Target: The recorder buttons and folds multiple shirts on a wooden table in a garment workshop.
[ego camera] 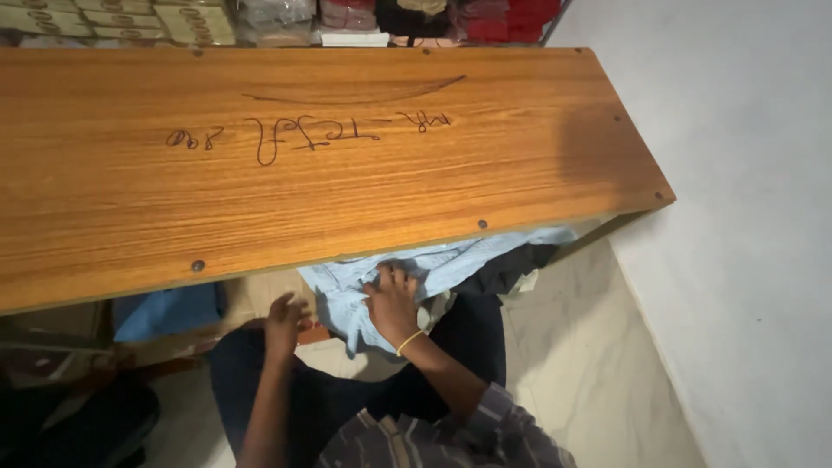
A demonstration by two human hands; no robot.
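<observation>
A light blue garment (438, 264) lies bunched under the front edge of a wooden counter (303, 147), over dark cloth (503, 269). My right hand (392, 303), with a yellow band at the wrist, presses down on the blue garment with fingers curled into its folds. My left hand (284, 322) hovers just left of the garment, fingers bent, near a brown object on the floor. Much of the garment is hidden beneath the counter top.
The counter top bears handwritten marks and screw heads. Shelves with folded fabrics (347, 17) stand behind it. A white wall (745, 217) closes the right side. Pale floor tiles (589, 364) lie below; a blue item (169, 310) sits under the counter at left.
</observation>
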